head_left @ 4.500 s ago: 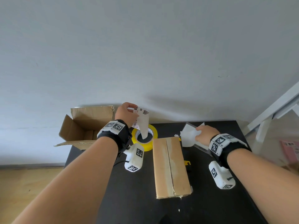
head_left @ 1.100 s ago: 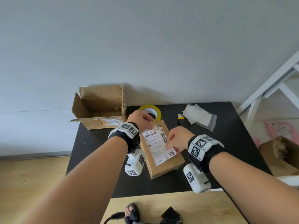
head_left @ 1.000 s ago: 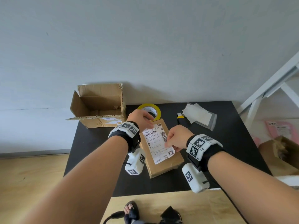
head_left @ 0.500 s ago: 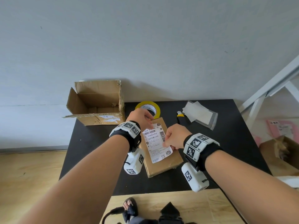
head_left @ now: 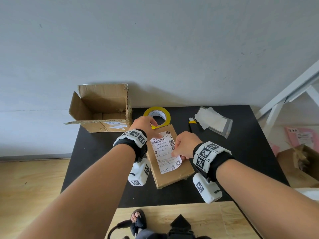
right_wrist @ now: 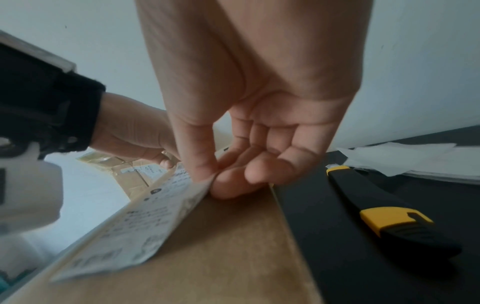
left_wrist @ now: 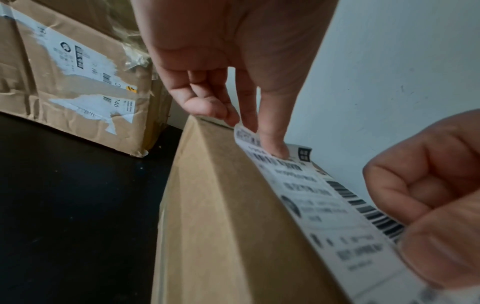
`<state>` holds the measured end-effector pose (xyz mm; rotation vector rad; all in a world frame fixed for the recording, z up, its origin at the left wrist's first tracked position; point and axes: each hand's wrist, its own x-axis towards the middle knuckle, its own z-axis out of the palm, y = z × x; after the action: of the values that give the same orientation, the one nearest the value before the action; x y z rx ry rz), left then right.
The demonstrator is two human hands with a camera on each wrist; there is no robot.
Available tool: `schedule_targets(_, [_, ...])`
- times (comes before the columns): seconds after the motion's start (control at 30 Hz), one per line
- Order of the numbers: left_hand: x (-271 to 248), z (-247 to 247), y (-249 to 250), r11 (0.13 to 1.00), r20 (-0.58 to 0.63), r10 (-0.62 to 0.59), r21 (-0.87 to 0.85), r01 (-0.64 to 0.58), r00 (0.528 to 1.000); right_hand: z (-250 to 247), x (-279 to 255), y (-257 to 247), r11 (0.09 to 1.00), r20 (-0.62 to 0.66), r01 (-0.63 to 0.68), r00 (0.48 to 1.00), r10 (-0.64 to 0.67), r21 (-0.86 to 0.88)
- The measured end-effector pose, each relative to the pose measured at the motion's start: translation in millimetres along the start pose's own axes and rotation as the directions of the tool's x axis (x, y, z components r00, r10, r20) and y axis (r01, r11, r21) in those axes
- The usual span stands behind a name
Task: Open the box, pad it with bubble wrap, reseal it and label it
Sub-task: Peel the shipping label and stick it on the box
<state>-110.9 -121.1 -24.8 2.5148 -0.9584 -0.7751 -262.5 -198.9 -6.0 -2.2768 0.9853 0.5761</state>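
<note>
Pinching the right edge of the white printed label (head_left: 164,153), the right hand (head_left: 184,144) has thumb and curled fingers closed on it. The left hand (head_left: 145,124) presses the label's far end with straight fingertips (left_wrist: 275,148). Its near end seems lifted off the sealed brown box (head_left: 172,173), which lies mid-desk (head_left: 103,169). Behind sit a yellow tape roll (head_left: 157,116), an open carton (head_left: 101,107) and a utility knife (right_wrist: 384,216), below a grey wall.

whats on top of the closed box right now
A white shipping label lies on the closed box. The left hand presses its far end; the right hand pinches its right edge, lifted. The box's contents are hidden.
</note>
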Motion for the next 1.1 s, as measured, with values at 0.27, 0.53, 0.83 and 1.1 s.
schedule_targets(0.27, [-5, -3, -7, 1.0, 0.017, -0.021, -0.015, 0.021, 1.0, -22, 7, 11, 0.969, -0.153, 0.014, 0.987, -0.053, -0.246])
schedule_targets(0.53, [-14, 0, -23, 0.988, 0.006, -0.119, -0.095, 0.119, 0.993, -22, 34, 4, 0.997, -0.201, 0.07, 0.977, -0.067, 0.009])
schedule_targets(0.83, [-7, 0, -21, 0.963, 0.048, -0.168, -0.207, 0.174, 0.985, -17, 54, -2, 0.999, -0.15, -0.016, 0.989, 0.008, -0.051])
schedule_targets(1.1, [-4, 1, -19, 0.955, 0.039, -0.194, -0.218, 0.198, 0.98, -19, 51, -3, 0.999, -0.097, -0.033, 0.995, 0.031, -0.028])
